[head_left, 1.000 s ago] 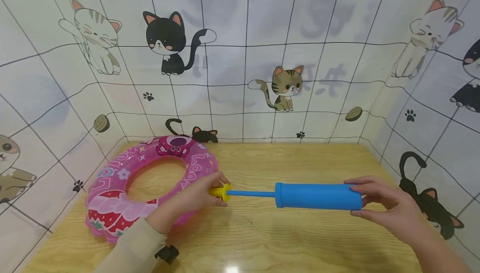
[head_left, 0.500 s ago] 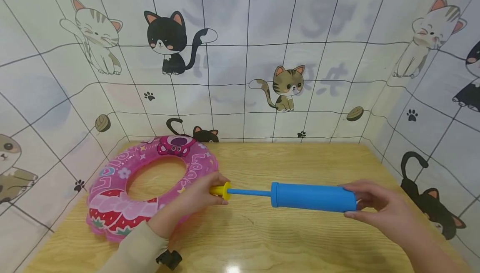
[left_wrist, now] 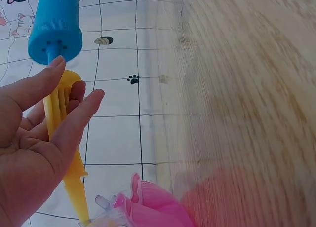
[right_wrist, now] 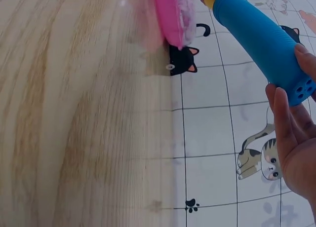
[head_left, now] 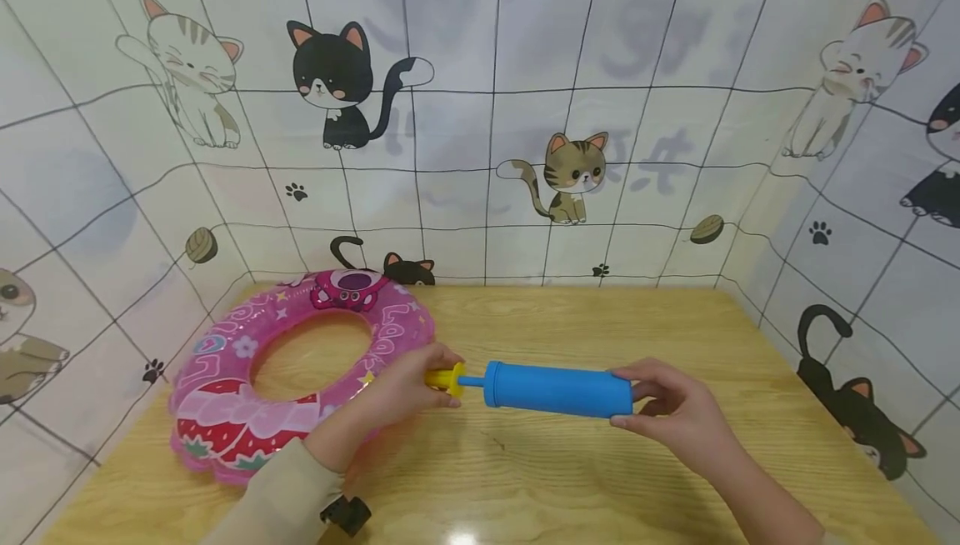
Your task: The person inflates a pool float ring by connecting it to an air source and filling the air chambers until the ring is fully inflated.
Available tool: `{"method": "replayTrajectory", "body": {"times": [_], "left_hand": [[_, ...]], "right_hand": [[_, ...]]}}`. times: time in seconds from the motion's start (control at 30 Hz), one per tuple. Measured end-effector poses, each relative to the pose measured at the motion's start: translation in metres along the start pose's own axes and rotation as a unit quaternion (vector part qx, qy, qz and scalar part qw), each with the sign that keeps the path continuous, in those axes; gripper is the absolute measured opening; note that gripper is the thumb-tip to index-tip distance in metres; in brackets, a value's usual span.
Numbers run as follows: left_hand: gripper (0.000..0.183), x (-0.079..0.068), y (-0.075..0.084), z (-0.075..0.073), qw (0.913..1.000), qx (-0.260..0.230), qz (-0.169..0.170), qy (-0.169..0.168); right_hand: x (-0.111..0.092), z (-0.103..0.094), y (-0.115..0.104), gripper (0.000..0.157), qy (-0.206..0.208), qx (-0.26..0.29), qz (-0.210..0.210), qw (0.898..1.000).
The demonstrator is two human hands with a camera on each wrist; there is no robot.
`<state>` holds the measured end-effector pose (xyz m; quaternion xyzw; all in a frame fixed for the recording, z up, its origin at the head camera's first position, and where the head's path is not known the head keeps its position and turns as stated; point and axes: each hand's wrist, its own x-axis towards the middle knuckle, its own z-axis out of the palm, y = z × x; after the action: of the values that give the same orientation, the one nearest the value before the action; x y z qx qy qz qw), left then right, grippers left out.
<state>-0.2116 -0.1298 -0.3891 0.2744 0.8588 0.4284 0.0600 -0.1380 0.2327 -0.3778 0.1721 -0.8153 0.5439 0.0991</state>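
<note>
Both hands hold a blue hand pump [head_left: 558, 388] level over the table. My left hand [head_left: 405, 391] grips its yellow nozzle end [left_wrist: 75, 163], thumb and fingers around the flange. A short stretch of thin blue rod [head_left: 472, 381] shows between that end and the barrel. At the barrel's right end, my right hand [head_left: 678, 412] pinches the rim between thumb and fingers, near the small holes in the end cap. A pink inflatable swim ring [head_left: 247, 424] lies at the left, beneath my left forearm. In the left wrist view the nozzle's tapered tip reaches the ring's clear valve [left_wrist: 102, 202].
The wooden table [head_left: 585, 478] is enclosed by white cat-print cloth walls [head_left: 465, 137] at the back and both sides. A small black device [head_left: 347, 515] sits at the left wrist.
My right hand has moved left with the blue barrel, sliding it over the rod, so much less rod shows. The left hand and swim ring have stayed nearly still.
</note>
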Motion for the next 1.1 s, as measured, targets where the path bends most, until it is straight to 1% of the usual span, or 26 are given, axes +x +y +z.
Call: {"method": "replayTrajectory", "body": {"times": [0.1, 0.27, 0.4, 0.63, 0.7, 0.8, 0.93, 1.1], "left_hand": [[0.041, 0.002, 0.003, 0.003, 1.0, -0.002, 0.005, -0.003], [0.04, 0.005, 0.013, 0.01, 0.9999, 0.01, 0.004, -0.011], [0.04, 0.004, 0.017, 0.013, 0.9997, 0.013, -0.001, -0.018], [0.041, 0.003, 0.018, 0.014, 0.9996, 0.01, -0.018, -0.02], [0.042, 0.002, 0.018, 0.013, 0.9995, 0.008, -0.021, -0.021], [0.043, 0.002, 0.017, 0.012, 0.9994, 0.004, -0.025, -0.023], [0.043, 0.002, 0.014, 0.011, 0.9992, -0.01, -0.024, -0.03], [0.045, 0.002, 0.01, 0.006, 0.9987, -0.025, -0.017, -0.04]], "right_hand": [[0.003, 0.006, -0.002, 0.048, -0.001, 0.005, -0.006, 1.0], [0.006, 0.011, -0.004, 0.047, -0.012, 0.008, -0.013, 1.0], [0.005, 0.012, -0.004, 0.048, -0.015, 0.003, 0.0, 1.0], [0.003, 0.011, -0.004, 0.048, -0.028, 0.007, 0.026, 0.999], [0.002, 0.01, -0.005, 0.047, -0.034, 0.006, 0.025, 0.999], [0.003, 0.008, -0.005, 0.047, -0.04, -0.005, 0.009, 0.999], [0.003, 0.0, -0.006, 0.047, -0.039, -0.021, -0.027, 0.999], [-0.001, -0.019, -0.005, 0.051, -0.039, -0.026, -0.09, 0.995]]}}
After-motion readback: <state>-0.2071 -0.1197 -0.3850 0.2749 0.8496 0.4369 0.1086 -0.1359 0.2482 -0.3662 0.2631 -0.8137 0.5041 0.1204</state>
